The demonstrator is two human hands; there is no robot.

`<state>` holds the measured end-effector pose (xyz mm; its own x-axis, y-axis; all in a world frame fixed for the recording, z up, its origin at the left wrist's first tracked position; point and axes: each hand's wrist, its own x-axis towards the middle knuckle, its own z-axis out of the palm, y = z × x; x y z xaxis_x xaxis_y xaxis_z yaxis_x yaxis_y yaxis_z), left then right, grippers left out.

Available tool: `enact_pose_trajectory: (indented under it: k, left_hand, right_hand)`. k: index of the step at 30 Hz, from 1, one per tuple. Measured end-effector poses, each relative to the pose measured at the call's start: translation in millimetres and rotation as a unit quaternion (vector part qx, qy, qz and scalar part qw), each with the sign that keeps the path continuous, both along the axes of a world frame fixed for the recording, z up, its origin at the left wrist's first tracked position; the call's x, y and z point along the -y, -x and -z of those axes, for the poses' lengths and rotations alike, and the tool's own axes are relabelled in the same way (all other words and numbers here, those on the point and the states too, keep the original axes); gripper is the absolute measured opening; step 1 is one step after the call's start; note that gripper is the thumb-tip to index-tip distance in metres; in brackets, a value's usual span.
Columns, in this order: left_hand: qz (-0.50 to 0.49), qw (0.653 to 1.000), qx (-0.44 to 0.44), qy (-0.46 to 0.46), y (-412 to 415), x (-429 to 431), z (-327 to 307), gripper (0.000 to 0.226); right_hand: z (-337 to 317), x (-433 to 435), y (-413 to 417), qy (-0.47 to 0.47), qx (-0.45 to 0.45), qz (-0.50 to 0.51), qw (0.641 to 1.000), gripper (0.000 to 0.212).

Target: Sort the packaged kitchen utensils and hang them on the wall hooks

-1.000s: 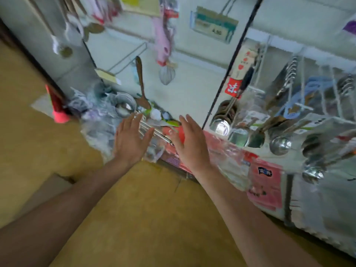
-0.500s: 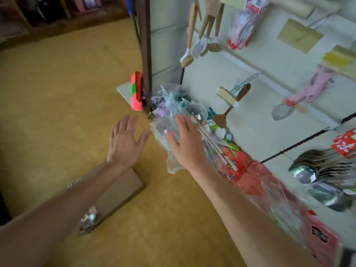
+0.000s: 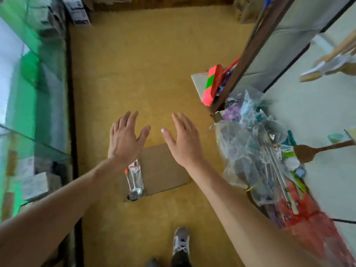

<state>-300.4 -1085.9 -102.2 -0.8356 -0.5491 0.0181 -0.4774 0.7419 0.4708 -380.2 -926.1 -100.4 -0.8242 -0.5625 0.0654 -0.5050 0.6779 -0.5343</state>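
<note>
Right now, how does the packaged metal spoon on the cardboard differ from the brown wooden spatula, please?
The packaged metal spoon is shiny and clear-wrapped; the brown wooden spatula looks unwrapped. The spoon lies on the flat cardboard sheet on the floor; the spatula is up against the pale wall. Both are long-handled.

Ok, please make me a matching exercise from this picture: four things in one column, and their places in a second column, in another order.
Things
1. packaged metal spoon
2. neon pink and green block
3. brown wooden spatula
4. grey lace-up shoe

Places
A. bottom edge of the view, on the yellow floor
B. beside the dark brown post
C. right side, just past the pile of clear-wrapped utensils
D. on the flat brown cardboard sheet

Pairs: 1-D, 2-B, 3-C, 4-A
</note>
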Motion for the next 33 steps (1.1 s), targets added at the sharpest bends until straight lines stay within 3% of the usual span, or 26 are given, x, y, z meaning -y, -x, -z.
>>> enact_pose_trajectory:
  k: [10,17,22,33]
  left_hand:
    - [-0.118,0.991,0.067,-0.021,-34,70,84,0.064]
    - [-0.200,0.959,0.151,-0.129,-62,66,173,0.055]
    - [-0.224,0.935,0.201,-0.185,-88,58,254,0.052]
    - [-0.235,0.910,0.234,-0.248,-91,41,423,0.050]
  right_hand:
    - [89,99,7,0.000,0.067,-0.103,0.992,0.064]
    - [184,129,0,-0.027,0.149,-0.118,0.981,0.065]
    - [265,143,-11,-0.055,0.214,-0.091,0.971,0.066]
    - [448,173,-45,-0.136,0.233,-0.091,0.959,0.063]
